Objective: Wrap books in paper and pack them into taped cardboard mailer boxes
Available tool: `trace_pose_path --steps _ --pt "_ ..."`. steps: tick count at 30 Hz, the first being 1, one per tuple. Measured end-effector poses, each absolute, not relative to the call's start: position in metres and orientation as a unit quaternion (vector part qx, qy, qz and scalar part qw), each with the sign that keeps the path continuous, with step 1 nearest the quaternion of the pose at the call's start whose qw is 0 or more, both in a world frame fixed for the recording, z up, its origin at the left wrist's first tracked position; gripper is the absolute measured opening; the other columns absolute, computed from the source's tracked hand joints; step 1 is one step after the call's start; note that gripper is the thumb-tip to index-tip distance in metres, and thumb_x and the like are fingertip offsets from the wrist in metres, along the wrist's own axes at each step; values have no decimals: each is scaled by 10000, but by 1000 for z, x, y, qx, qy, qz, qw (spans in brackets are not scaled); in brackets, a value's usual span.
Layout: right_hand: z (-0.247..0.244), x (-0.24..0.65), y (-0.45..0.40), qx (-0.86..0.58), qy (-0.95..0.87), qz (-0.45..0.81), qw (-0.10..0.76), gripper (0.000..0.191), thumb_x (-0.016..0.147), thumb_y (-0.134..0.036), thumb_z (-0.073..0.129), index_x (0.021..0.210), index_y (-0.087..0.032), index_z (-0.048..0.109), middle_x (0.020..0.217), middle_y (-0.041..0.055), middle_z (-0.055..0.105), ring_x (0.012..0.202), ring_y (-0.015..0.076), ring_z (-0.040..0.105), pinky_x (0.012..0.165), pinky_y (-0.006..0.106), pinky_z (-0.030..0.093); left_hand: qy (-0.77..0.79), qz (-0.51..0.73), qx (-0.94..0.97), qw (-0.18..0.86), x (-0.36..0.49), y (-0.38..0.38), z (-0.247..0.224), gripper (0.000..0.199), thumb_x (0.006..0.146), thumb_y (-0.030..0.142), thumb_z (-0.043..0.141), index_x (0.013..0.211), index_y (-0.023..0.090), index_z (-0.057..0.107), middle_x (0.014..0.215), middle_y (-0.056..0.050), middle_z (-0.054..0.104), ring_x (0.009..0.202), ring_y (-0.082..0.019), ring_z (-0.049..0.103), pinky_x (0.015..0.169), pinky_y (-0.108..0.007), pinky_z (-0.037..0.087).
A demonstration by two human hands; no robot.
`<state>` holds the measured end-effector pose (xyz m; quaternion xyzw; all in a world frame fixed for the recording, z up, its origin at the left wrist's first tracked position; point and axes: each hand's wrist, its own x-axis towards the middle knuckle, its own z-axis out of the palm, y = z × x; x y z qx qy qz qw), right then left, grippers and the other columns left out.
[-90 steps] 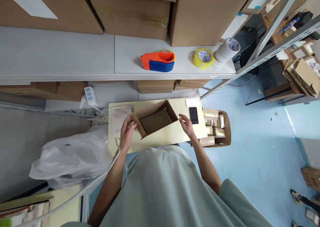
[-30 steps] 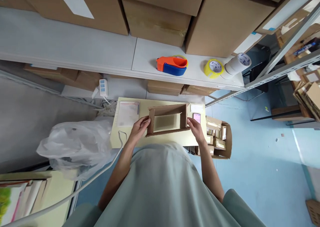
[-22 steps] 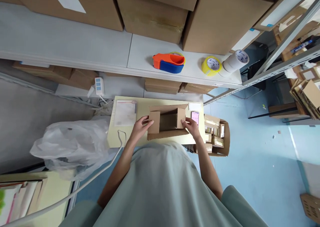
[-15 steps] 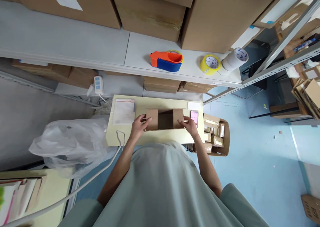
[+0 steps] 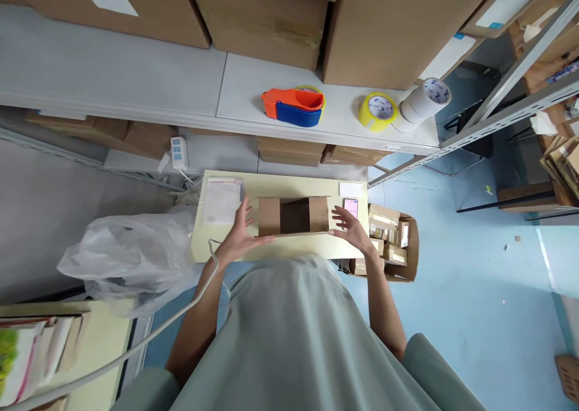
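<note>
In the head view, a small brown cardboard box [image 5: 270, 216] sits mid-frame over the pale yellow counter [image 5: 294, 185], its two end flaps folded inward from left and right, with a dark gap between them that shows the inside. The hands stand apart, one at each end of the box, fingers spread and neither clamped on anything. The left hand [image 5: 239, 235] has its fingers pointing up beside the left end and its thumb laid along the near edge; whether that thumb touches the cardboard I cannot tell. The right hand [image 5: 353, 229] is curved loosely by the right end, thumb tip at the near corner, contact again unclear. A phone [image 5: 350, 205] with a lit pink screen lies just beyond the right fingers, below a white card [image 5: 350, 189]; a printed sheet [image 5: 221, 203] lies near the left fingers. A white cable [image 5: 90, 376] runs up past the left forearm. To the right of the counter, an open carton [image 5: 411, 251] holds small taped boxes [image 5: 384, 217]. On the grey shelf [image 5: 154, 67] above are an orange and blue tape dispenser [image 5: 294, 105], a yellow tape roll [image 5: 367, 116] and white rolls [image 5: 418, 105]. A translucent plastic bag [image 5: 131, 254] bulges at left.
</note>
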<state>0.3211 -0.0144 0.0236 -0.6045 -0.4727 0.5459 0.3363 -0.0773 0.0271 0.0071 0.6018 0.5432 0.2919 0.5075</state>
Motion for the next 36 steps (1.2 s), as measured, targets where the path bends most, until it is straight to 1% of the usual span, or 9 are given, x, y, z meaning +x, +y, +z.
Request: trace_pose_path --steps 3,6,10,13,16,21,30,33,36 --pt "16 316 -2 -624 -479 510 348 1022 729 -658 993 1616 -342 594 1563 156 678 1351 363 702 1127 577 604 557 267 658 431 -73 37 12 1209 778 610 967 1763 376 307 1865 -156 210 1732 -427 237 1336 -609 391" --pt "10 309 11 -639 -489 466 368 966 790 -668 946 1624 -346 579 1535 155 687 1304 356 722 1095 571 616 577 275 681 357 -69 49 11 699 894 544 890 1508 325 635 1741 -140 444 1672 -384 382 1339 -577 402" --pt "7 302 20 -629 -538 418 373 667 879 -676 864 1441 -346 718 1518 122 679 1308 330 713 1090 536 626 592 286 686 313 -64 53 -2 283 961 472 807 1165 279 774 1554 -136 618 1529 -382 555 1298 -592 458" --pt "3 299 20 -622 -568 406 355 450 903 -668 837 1187 -320 821 1481 112 691 1356 328 688 1093 525 631 602 287 669 328 -62 48 -13 240 956 466 780 1093 269 792 1454 -145 676 1486 -378 592 1227 -578 541" --pt "-4 295 17 -627 -551 419 357 396 921 -667 809 1061 -298 844 1426 119 715 1332 324 707 1074 522 646 608 309 636 359 -59 42 -20 296 943 504 756 1113 266 805 1396 -144 688 1400 -346 659 1061 -491 667" --pt "-8 287 12 -642 -497 430 396 434 885 -680 825 1034 -273 848 1365 126 745 1200 308 766 994 494 692 605 356 600 385 -50 38 -12 325 925 512 737 1087 240 812 1310 -122 703 1066 -253 776 945 -427 724" --pt "10 290 6 -642 -479 409 436 390 882 -626 847 1037 -267 856 1306 114 787 1188 294 770 991 455 694 601 383 597 369 -42 45 8 282 935 481 750 1092 258 826 1308 -80 742 1109 -244 788 923 -390 734" --pt "-2 286 6 -656 -464 418 423 451 848 -687 834 987 -258 843 1252 118 805 1136 295 784 973 468 696 616 360 587 384 -42 44 -2 255 901 455 750 1030 245 812 1243 -85 750 1027 -236 795 913 -399 730" --pt "-12 281 5 -669 -456 416 414 479 851 -720 806 985 -261 836 1252 123 810 1220 320 765 994 487 686 620 357 576 394 -42 43 -13 245 892 446 736 1001 234 795 1168 -88 748 965 -228 792 928 -410 717"
